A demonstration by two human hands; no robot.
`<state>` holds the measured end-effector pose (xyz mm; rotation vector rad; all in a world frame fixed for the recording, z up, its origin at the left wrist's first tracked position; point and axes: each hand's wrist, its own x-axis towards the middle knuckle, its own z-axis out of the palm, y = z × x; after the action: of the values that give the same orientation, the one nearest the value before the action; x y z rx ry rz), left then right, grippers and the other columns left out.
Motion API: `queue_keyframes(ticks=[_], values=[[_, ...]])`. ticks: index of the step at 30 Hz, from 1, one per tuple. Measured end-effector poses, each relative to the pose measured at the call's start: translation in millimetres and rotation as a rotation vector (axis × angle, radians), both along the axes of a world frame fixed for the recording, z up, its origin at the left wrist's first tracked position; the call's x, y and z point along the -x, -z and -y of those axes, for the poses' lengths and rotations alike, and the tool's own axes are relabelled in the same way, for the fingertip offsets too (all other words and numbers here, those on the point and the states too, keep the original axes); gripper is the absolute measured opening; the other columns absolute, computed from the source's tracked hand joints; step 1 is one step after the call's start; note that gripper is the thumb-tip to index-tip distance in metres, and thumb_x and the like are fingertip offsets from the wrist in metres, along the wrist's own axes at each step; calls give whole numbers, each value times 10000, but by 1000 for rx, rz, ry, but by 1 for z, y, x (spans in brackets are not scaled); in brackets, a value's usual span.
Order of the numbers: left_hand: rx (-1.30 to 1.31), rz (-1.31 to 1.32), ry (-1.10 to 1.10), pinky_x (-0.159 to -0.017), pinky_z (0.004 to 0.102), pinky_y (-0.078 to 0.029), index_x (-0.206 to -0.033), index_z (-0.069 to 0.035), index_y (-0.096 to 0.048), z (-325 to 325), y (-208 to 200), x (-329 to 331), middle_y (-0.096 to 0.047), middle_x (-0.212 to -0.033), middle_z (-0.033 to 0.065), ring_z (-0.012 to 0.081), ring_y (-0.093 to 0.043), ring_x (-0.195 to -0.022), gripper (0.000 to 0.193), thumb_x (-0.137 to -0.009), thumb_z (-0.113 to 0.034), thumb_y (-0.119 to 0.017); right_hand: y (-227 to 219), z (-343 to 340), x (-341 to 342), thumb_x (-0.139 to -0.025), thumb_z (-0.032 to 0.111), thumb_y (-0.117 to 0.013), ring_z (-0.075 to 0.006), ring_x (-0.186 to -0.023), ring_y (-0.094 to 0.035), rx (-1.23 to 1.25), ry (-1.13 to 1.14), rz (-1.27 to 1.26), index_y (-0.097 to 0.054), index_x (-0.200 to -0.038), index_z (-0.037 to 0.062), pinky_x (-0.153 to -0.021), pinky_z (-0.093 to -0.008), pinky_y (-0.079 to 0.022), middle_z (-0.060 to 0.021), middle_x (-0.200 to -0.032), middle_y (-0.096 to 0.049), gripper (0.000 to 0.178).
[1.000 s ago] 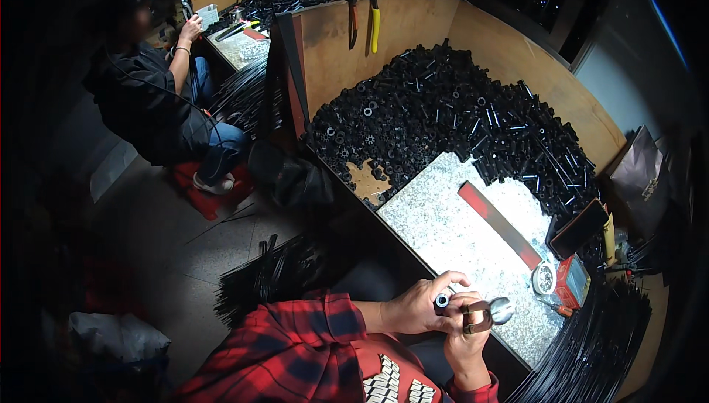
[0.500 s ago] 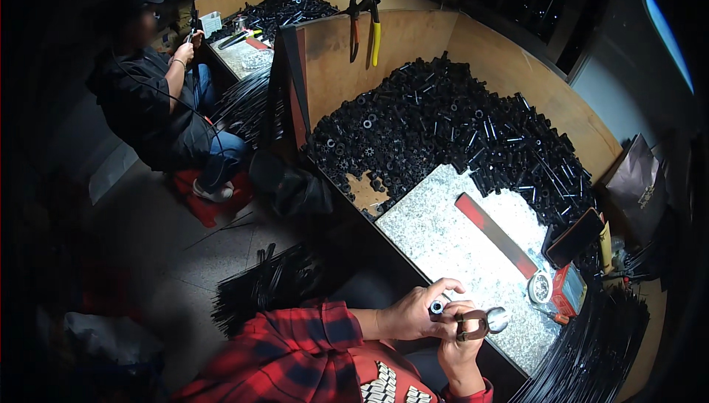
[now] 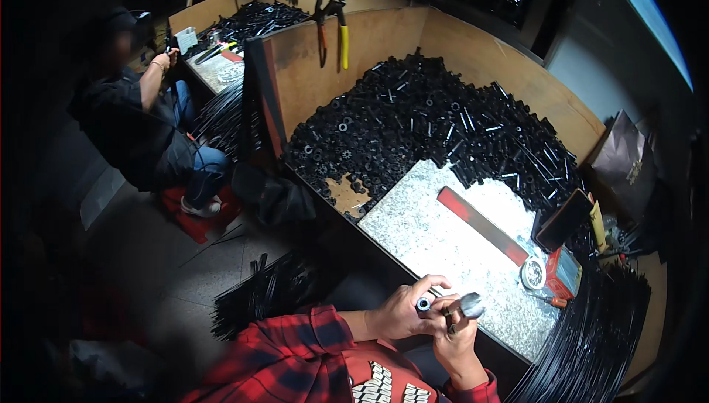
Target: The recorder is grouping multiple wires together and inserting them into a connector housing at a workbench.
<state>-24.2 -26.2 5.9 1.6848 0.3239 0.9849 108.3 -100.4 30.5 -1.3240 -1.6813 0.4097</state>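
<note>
My left hand [image 3: 395,318] is closed around a small dark cylindrical part with a hole in its bright end [image 3: 423,304]; thumb and index finger stretch past it. Close against it, my right hand [image 3: 456,345] grips a shiny metal-headed tool [image 3: 471,305] with dark curved parts near the fingers. The tool's exact kind is not clear, and its head is blurred. Both hands are together above the near edge of a pale speckled work board [image 3: 413,218]. Fingers hide most of the dark part.
A heap of black tubular parts [image 3: 413,115] lies behind the board. On the board are a red-and-dark bar [image 3: 484,226], a round white dish [image 3: 533,273] and a red box [image 3: 563,271]. Thin black rods [image 3: 591,336] lie at right. Pliers [image 3: 332,30] hang on the partition. A co-worker [image 3: 140,115] sits at left.
The whole view has shifted, so the bench appears further left. My right hand has turned the tool, its shiny head now higher and nearer my left hand. The left hand keeps its hold.
</note>
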Motion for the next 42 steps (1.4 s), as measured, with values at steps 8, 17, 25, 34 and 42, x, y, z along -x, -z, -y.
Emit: queue_keyframes(ticks=[8, 17, 25, 34, 42], values=[[43, -95, -14, -678, 260, -505, -1213, -13, -443, 1, 2, 2, -659, -805, 51, 126, -659, -758, 730, -661, -268, -846, -4, -5, -14, -681, -30, -664, -327, -687, -582, -66, -146, 205, -538, -866, -4, -604, -361, -474, -150, -792, -569, 225], [112, -56, 12, -695, 251, -491, -1192, -3, -453, -1, 5, 5, -635, -842, 31, 99, -612, -773, 835, -598, -435, -852, 4, -6, -8, -769, -24, -658, -307, -691, -579, -8, -118, 17, -528, -870, -1, -606, -349, -463, -145, -812, -562, 166], [119, -31, 24, -649, 233, -471, -1161, -1, -468, -1, 1, 2, -615, -781, 18, 86, -595, -713, 700, -649, -296, -844, 10, 0, 1, -765, -49, -634, -301, -714, -583, 61, -56, -123, -540, -899, -3, -615, -349, -470, -140, -816, -560, 170], [21, -113, 68, -593, 249, -464, -1252, 10, -356, -3, 1, 10, -648, -726, 99, 120, -623, -666, 681, -717, -92, -765, 0, -7, 5, -714, -77, -612, -309, -712, -557, -151, -79, -23, -502, -892, -15, -608, -357, -466, -148, -789, -526, 218], [43, -186, 129, -613, 243, -479, -1258, -5, -359, -10, 8, 14, -637, -803, 59, 98, -606, -711, 763, -698, -233, -825, 0, -19, 3, -742, 43, -679, -290, -655, -568, -175, -98, -18, -507, -854, 16, -585, -368, -462, -126, -749, -531, 207]])
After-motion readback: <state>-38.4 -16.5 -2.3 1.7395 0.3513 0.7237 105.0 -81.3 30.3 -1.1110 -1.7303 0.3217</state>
